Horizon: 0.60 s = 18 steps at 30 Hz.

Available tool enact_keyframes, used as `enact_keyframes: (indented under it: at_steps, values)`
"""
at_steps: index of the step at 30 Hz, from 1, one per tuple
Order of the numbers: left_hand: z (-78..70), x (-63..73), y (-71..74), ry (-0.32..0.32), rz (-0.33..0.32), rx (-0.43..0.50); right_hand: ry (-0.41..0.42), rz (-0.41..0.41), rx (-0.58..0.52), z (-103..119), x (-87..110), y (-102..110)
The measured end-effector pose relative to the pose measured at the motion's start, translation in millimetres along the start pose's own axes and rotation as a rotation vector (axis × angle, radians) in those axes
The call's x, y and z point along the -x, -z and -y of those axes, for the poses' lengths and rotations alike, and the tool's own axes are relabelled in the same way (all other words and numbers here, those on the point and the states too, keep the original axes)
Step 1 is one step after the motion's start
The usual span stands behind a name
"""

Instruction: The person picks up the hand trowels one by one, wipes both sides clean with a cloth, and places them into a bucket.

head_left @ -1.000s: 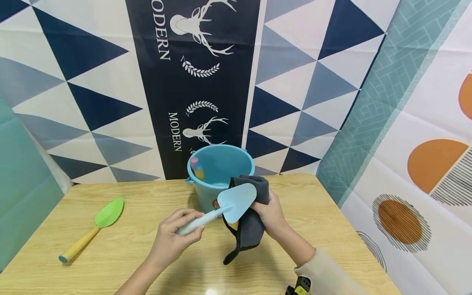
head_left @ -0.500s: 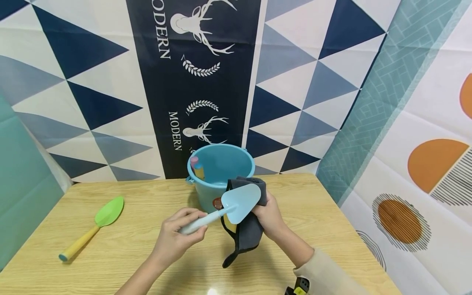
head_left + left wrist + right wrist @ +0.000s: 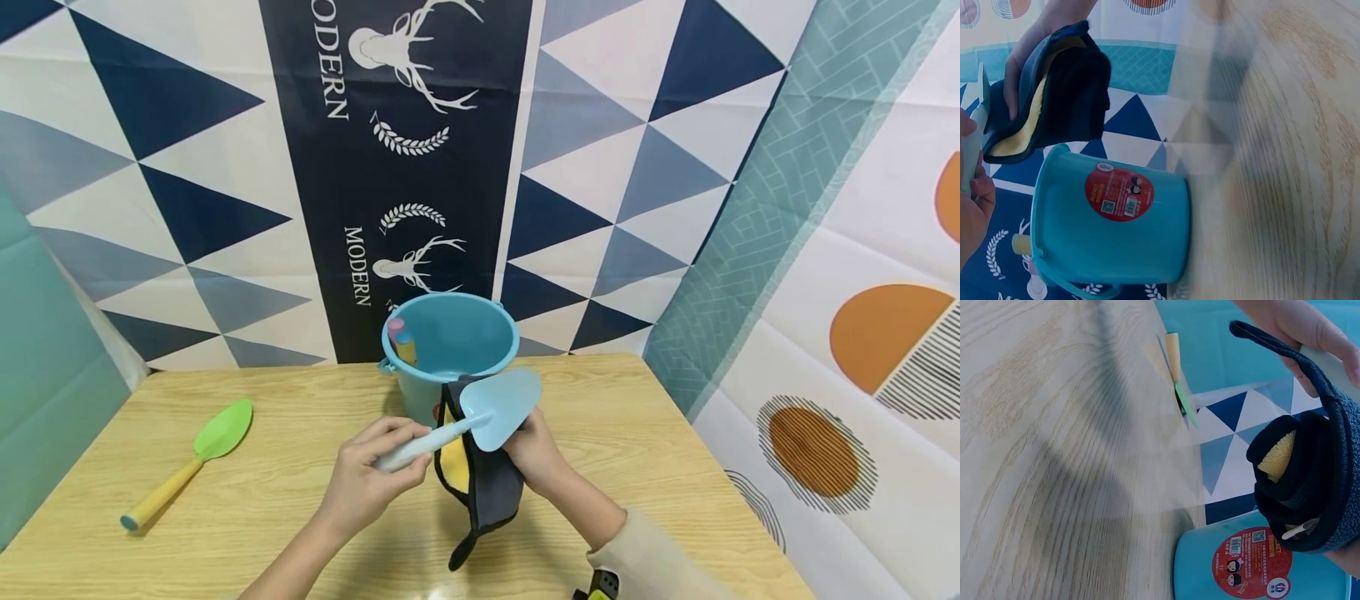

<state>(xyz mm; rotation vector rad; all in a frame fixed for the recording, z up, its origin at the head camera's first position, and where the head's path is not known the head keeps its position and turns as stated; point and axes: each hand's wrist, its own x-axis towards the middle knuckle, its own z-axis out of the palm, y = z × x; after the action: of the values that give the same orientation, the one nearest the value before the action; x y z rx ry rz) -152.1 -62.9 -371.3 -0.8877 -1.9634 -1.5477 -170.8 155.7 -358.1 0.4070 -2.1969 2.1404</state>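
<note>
My left hand (image 3: 371, 475) grips the pale handle of a light blue trowel (image 3: 506, 407), its blade pointing up and right. A dark grey cloth (image 3: 491, 487) with a yellow inner side and black edging is in my right hand (image 3: 540, 454), bunched behind the blade. In the head view the blade hides part of the cloth and some right-hand fingers. The left wrist view shows the cloth (image 3: 1072, 94) folded over, hanging above the level of the bucket. From the right wrist, the cloth's loop and its rolled yellow patch (image 3: 1277, 456) are visible.
Behind the hands stands a light blue bucket (image 3: 411, 390) with a red label (image 3: 1120, 192); pink-and-yellow-topped items (image 3: 403, 346) lean inside it. At left, a green trowel with a yellow handle (image 3: 161, 496) lies on the wooden table (image 3: 285, 417). Patterned sheets line the back and sides.
The cloth has shifted left and down, and its upper fold has dropped, baring more yellow. The blue trowel has moved slightly right, across the cloth. Bucket and green trowel stay put.
</note>
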Motion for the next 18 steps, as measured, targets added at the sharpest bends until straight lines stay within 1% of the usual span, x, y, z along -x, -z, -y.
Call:
enact_keyframes:
  at_steps: [4,7,9,11,14,18]
  values:
    - [-1.5,-3.3,0.6,-0.007,0.018,0.019,-0.036,0.054,0.011,0.7,-0.2,-1.0]
    - [-0.9,-3.1,1.6,-0.01,0.024,0.026,-0.065,0.054,0.038,1.6,0.1,-0.6]
    - [0.3,-1.9,3.0,-0.004,0.013,0.007,-0.079,0.028,0.062,2.0,0.2,1.0]
    - [1.9,-0.2,4.9,0.001,-0.009,-0.019,-0.101,-0.013,0.063,3.4,0.2,3.6]
    - [3.5,1.9,8.4,0.015,-0.043,-0.047,-0.106,-0.074,0.035,7.2,-0.4,8.5]
    - [5.6,4.4,12.3,0.041,-0.067,-0.056,-0.073,-0.121,-0.044,13.4,-1.0,12.3]
